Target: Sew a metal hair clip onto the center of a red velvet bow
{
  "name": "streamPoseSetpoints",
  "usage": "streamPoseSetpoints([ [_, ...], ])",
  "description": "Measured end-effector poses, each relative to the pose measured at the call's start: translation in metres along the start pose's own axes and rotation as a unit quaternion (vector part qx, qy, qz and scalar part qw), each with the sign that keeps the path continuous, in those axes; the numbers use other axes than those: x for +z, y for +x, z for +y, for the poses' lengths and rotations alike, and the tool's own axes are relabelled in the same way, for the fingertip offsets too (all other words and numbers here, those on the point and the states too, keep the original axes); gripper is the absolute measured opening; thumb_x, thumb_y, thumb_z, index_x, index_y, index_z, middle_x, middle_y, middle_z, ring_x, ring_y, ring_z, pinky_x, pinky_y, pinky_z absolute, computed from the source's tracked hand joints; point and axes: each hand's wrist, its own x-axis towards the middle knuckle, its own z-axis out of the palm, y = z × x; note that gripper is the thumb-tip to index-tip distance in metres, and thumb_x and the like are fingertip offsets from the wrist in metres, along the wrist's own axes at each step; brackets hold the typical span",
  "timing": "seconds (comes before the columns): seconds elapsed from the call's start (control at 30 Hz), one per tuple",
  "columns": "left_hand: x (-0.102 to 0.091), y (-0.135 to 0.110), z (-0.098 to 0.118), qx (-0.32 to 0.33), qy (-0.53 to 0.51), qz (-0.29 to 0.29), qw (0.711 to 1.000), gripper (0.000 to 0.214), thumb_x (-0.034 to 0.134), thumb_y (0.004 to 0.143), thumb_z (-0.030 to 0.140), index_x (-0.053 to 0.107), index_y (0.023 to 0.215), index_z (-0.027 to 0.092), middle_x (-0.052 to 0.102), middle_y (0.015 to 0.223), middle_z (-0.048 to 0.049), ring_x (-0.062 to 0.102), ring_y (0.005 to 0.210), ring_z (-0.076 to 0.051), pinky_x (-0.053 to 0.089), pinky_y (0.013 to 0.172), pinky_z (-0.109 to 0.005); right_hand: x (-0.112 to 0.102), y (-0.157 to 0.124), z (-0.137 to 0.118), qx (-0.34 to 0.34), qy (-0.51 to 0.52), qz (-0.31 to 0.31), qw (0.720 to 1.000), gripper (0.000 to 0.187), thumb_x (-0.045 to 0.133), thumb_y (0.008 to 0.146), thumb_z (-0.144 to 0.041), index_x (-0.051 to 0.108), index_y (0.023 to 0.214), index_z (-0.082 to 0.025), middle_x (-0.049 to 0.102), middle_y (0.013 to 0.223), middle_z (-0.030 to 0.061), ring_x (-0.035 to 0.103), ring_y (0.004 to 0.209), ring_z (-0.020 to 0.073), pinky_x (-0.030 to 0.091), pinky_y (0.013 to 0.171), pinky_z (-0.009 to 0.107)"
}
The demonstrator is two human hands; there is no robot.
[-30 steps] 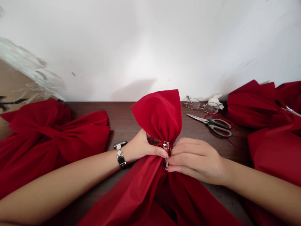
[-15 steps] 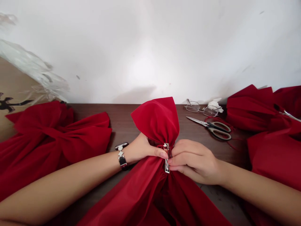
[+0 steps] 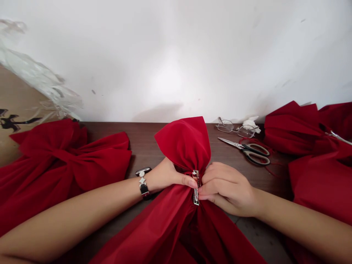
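A large red fabric bow is in front of me, gathered tightly at its middle. Along the gather lies a silver metal hair clip, lengthwise to me. My left hand is closed round the gathered fabric, its thumb pressing on the clip; its other fingers are hidden behind the cloth. From the other side, my right hand is closed with its fingertips pinching the clip's right edge and the cloth beside it. Thin red cord shows at the gather near the clip's upper end.
Another red bow lies at the left, by a cardboard box with clear plastic. Scissors, eyeglasses, crumpled tissue and red thread lie on the dark table. More red fabric is piled at right.
Both hands keep the same grip on the bow and clip. The bow, clip and hands sit slightly lower and further right in the view.
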Motion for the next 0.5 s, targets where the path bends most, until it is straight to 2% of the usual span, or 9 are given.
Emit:
streamPoseSetpoints([
  [0.17,-0.002,0.000,-0.002,0.003,0.009,-0.004,1.000,0.057,0.088,0.057,0.033,0.059,0.103,0.014,0.068,0.113,-0.0100,0.061,0.106,-0.025,0.045,0.095,-0.036,0.001,-0.002,0.001,0.006,-0.008,0.009,1.000,0.015,0.052,0.093,-0.017,0.061,0.083,-0.012,0.063,0.075,0.0071,0.056,0.071,0.0137,0.046,0.067,0.028],
  [0.33,0.000,-0.001,-0.002,0.010,-0.002,-0.003,1.000,0.056,0.087,0.058,0.030,0.059,0.104,0.014,0.068,0.110,-0.0095,0.062,0.103,-0.024,0.045,0.094,-0.036,0.002,-0.002,0.002,0.022,-0.009,0.040,0.999,0.005,0.057,0.090,-0.016,0.060,0.086,-0.014,0.063,0.074,0.0051,0.056,0.069,0.0125,0.047,0.065,0.026],
  [0.5,0.002,-0.003,-0.001,-0.019,-0.076,-0.026,0.997,0.040,0.078,0.073,0.033,0.060,0.103,0.013,0.069,0.100,-0.0082,0.067,0.094,-0.022,0.050,0.088,-0.035,-0.010,0.002,0.007,0.036,-0.064,0.093,0.993,0.002,0.061,0.086,-0.016,0.059,0.087,-0.015,0.062,0.079,0.0063,0.059,0.074,0.0131,0.051,0.067,0.025],
])
